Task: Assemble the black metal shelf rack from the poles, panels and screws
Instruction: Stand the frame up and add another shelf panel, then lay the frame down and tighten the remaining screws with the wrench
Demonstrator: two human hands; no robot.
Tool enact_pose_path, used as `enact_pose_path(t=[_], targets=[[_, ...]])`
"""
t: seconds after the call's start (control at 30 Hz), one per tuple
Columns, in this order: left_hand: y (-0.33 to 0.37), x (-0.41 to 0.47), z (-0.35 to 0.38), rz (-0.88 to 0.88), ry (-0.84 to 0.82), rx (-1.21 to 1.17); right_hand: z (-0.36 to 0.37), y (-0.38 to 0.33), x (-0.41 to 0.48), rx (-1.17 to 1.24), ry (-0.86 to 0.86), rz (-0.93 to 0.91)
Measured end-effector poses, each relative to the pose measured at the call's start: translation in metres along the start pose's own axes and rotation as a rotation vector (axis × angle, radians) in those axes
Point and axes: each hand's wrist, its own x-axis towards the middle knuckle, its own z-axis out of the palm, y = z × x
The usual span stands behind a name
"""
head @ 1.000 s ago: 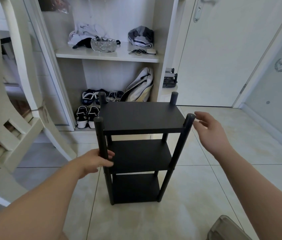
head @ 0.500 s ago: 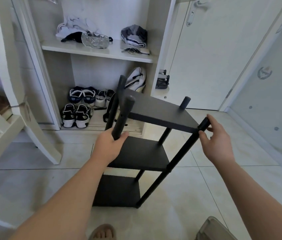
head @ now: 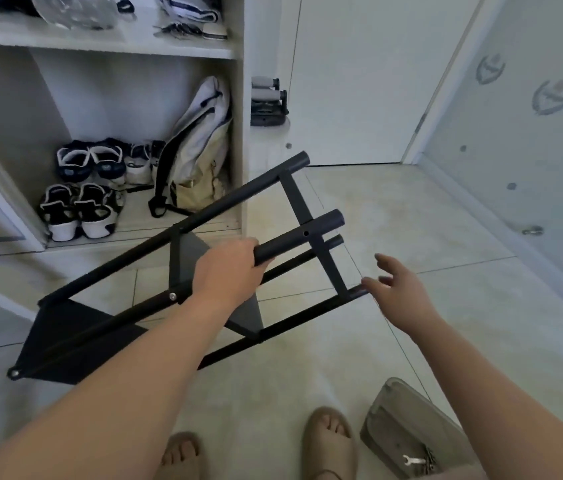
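Tiled floor (head: pixel 411 237): rack (head: pixel 65 341) tipped; left hand (head: pixel 228 275) grips a pole (head: pixel 301 233), right hand (head: pixel 401 289) empty, fingers spread. Stiff, prob. light; hold by poles.

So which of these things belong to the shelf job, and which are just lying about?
Job: black shelf rack, gripped by the left hand; right hand, open beside it; small wrench in the grey tray.
Lying about: sneakers, backpack.

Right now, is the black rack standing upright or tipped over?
Tipped over. The rack leans far sideways, its poles slanting, and the left hand grips one.
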Motion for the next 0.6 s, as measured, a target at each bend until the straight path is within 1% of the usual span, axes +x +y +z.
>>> enact_pose_path(t=[0.1, 0.13, 0.2, 0.27, 0.3, 0.37, 0.47, 0.6], targets=[[0.007, 0.004, 0.040, 0.038, -0.116, 0.107, -0.010, 0.001, -0.003, 0.032, 0.126, -0.162], [0.010, 0.004, 0.052, 0.051, -0.153, 0.127, -0.011, 0.003, -0.003, 0.018, 0.145, -0.204], [0.017, 0.004, 0.075, 0.083, -0.209, 0.150, -0.009, 0.010, -0.002, -0.083, 0.117, -0.288], [0.025, 0.005, 0.096, 0.121, -0.256, 0.172, 0.000, 0.022, 0.003, -0.259, 0.026, -0.353], [0.028, 0.006, 0.105, 0.142, -0.281, 0.182, 0.005, 0.030, 0.007, -0.357, -0.024, -0.355], [0.033, 0.006, 0.122, 0.178, -0.334, 0.204, 0.016, 0.047, 0.016, -0.519, -0.116, -0.283], [0.039, 0.005, 0.143, 0.213, -0.401, 0.241, 0.025, 0.070, 0.031, -0.590, -0.183, -0.096], [0.049, 0.003, 0.168, 0.195, -0.531, 0.234, 0.029, 0.101, 0.048, -0.728, -0.262, -0.031]])
